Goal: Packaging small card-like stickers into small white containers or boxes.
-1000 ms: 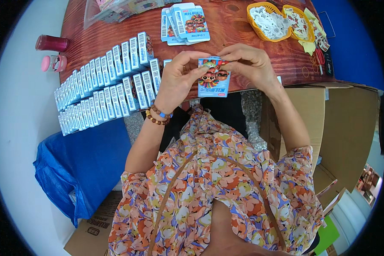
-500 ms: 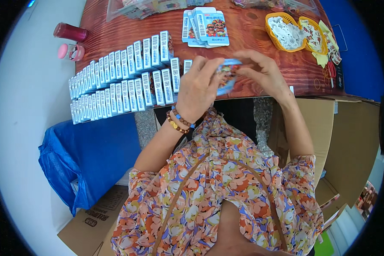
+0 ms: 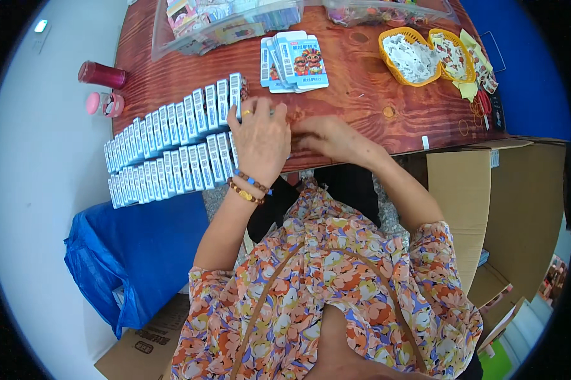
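Small light-blue boxes stand upright in two long rows on the table, narrow sides with black-and-white codes facing up. My left hand, a beaded bracelet at its wrist, curves over the right end of these rows. Its fingers are closed round a small blue box, mostly hidden beneath the palm. Just to the right, my right hand has its fingers bent inward toward the left hand; their tips are blurred, and what they hold is hidden. Beyond both hands lies a fanned pile of flat blue cartons with cartoon figures.
Clear plastic bins stand along the far edge. Yellow baskets with small paper pieces sit at the far right, near red-handled scissors. A red-lidded jar and a pink-lidded jar stand left. An open cardboard box is below right.
Both hands have moved left and lower, the left one onto the right end of the box rows. The blue box that showed between them is now mostly covered. The whole view has shifted slightly.
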A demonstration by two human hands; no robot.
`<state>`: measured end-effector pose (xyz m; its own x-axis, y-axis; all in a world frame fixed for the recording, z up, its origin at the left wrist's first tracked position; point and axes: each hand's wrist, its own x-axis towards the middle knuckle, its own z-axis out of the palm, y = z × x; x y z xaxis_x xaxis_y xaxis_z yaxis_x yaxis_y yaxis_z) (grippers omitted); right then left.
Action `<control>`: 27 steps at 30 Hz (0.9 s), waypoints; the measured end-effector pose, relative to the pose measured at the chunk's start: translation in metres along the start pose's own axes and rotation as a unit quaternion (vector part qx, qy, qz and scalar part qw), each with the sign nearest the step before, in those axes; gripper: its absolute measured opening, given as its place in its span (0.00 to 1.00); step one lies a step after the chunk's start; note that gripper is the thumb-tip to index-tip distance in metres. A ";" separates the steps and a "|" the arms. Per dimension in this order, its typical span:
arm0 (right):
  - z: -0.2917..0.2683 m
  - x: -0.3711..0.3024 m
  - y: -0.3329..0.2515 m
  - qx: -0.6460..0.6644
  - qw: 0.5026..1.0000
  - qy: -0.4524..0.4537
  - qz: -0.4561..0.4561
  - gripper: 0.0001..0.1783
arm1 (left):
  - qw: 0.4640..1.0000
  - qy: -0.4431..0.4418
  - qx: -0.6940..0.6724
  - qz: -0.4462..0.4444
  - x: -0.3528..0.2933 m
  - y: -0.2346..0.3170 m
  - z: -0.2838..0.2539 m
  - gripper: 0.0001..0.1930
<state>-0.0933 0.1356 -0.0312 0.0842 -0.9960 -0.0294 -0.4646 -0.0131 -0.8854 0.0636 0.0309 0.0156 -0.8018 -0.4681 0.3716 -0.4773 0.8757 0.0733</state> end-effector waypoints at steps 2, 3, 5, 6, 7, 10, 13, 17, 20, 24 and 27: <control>-0.024 0.006 0.009 -0.130 0.979 0.153 0.046 0.21 | 0.999 -0.038 -0.013 0.009 -0.006 -0.002 0.004 0.10; -0.038 0.011 0.003 -0.198 0.956 0.201 0.085 0.24 | 0.999 -0.046 -0.007 0.014 -0.007 -0.003 0.004 0.13; -0.055 0.027 0.026 -0.300 0.923 0.241 0.021 0.27 | 0.999 -0.042 -0.020 0.014 -0.002 0.000 -0.001 0.15; -0.062 0.033 0.042 -0.398 0.875 0.274 -0.040 0.29 | 0.998 -0.041 -0.036 0.013 0.002 0.003 -0.002 0.17; -0.066 0.033 0.063 -0.344 0.916 0.206 -0.007 0.33 | 0.998 -0.049 -0.043 0.020 0.006 0.006 0.000 0.20; -0.071 0.035 0.068 -0.318 0.938 0.134 -0.008 0.33 | 0.997 -0.068 -0.045 0.020 0.006 0.002 0.005 0.22; -0.077 0.023 0.066 -0.282 0.947 0.156 -0.017 0.24 | 0.996 -0.053 -0.073 -0.019 0.017 0.003 0.007 0.21; -0.081 0.009 0.053 -0.218 0.948 0.230 -0.025 0.17 | 0.972 -0.072 -0.208 -0.083 0.052 -0.013 0.020 0.21; -0.071 -0.005 0.041 -0.151 0.929 0.331 -0.068 0.18 | 0.925 -0.149 -0.311 -0.160 0.082 -0.009 0.027 0.25; -0.050 -0.024 0.023 -0.196 0.920 0.308 -0.144 0.15 | 0.769 -0.063 -0.583 -0.254 0.087 -0.010 0.055 0.37; -0.062 -0.038 0.012 -0.054 0.932 0.349 -0.086 0.13 | 0.805 -0.079 -0.562 -0.174 0.084 -0.008 0.045 0.27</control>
<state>-0.1562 0.1677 -0.0121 -0.4105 -0.7923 0.4514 -0.5859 -0.1501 -0.7964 -0.0163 -0.0205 0.0047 -0.7682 -0.6394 0.0318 -0.1270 0.2009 0.9713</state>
